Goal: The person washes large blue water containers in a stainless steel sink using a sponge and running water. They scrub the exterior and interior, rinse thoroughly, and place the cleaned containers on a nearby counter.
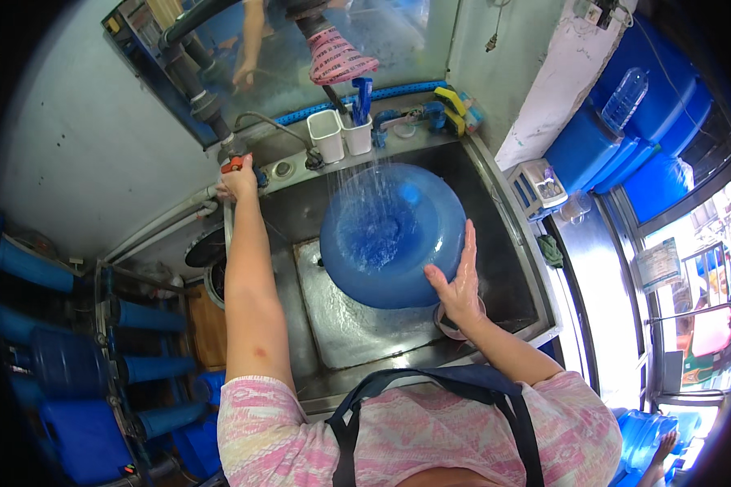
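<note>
A big round blue water jug (345, 272) stands in the steel sink (495, 280), its dished end facing up. Water falls in thin streams onto that end from an outlet wrapped in pink printed cloth (339, 58). My right hand (461, 286) lies wet against the jug's near right side, fingers stretched out and thumb apart. At the sink's far left corner, my left hand (240, 183) is closed around the red handle of a pipe valve (234, 165). A pinkish round rim (448, 326) shows partly beneath my right wrist.
White holders (326, 136) with a blue-handled brush (362, 97) stand on the back ledge, beside a blue faucet (410, 118) and yellow sponges (453, 109). Blue containers (585, 158) fill the right side; blue cylinders (150, 315) are racked at left. Another person's hand (666, 446) touches clear blue jugs at lower right.
</note>
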The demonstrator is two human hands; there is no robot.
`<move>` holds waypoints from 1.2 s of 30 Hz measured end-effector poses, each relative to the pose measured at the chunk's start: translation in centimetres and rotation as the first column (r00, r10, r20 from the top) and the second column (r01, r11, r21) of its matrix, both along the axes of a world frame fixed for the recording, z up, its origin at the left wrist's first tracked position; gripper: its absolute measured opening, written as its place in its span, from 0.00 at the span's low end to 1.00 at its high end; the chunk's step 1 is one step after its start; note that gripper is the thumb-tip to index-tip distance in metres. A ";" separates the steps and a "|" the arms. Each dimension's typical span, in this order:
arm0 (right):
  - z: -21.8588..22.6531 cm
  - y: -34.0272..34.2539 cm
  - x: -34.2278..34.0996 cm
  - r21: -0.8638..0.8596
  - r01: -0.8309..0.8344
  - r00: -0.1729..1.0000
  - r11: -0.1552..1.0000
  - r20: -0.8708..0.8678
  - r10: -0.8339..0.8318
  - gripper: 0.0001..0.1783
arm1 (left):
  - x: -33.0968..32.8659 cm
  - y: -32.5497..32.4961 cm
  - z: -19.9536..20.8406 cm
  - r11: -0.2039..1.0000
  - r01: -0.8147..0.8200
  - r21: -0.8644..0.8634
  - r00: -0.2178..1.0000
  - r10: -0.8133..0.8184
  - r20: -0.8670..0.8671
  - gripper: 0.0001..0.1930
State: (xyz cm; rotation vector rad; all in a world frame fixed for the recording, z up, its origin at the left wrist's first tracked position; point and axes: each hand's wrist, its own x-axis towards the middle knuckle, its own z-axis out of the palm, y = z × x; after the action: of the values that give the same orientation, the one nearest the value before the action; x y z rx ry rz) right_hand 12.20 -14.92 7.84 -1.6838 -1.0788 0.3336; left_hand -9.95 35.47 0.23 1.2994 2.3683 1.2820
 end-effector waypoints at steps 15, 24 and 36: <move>-3.0 -3.3 14.5 0.053 0.205 0.550 0.977 -0.832 -0.070 0.49 | 10.3 -34.6 2.5 0.077 0.841 0.535 -0.344 -0.687 0.640 0.45; -2.6 7.6 12.1 0.196 0.029 0.570 0.980 -0.809 0.145 0.43 | 9.1 -27.6 1.7 0.492 0.783 0.381 -0.182 -0.404 0.896 0.33; -5.6 -1.1 11.8 0.378 -0.196 0.576 0.905 -0.702 0.419 0.54 | -1.4 -43.7 -2.8 0.349 0.833 0.431 -0.053 -0.723 0.689 0.39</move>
State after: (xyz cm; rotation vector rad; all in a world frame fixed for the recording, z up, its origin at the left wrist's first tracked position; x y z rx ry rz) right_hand 24.01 -15.98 2.20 -0.9081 -0.6908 1.0073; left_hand -11.37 -8.25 -2.56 1.2292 0.6448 0.8949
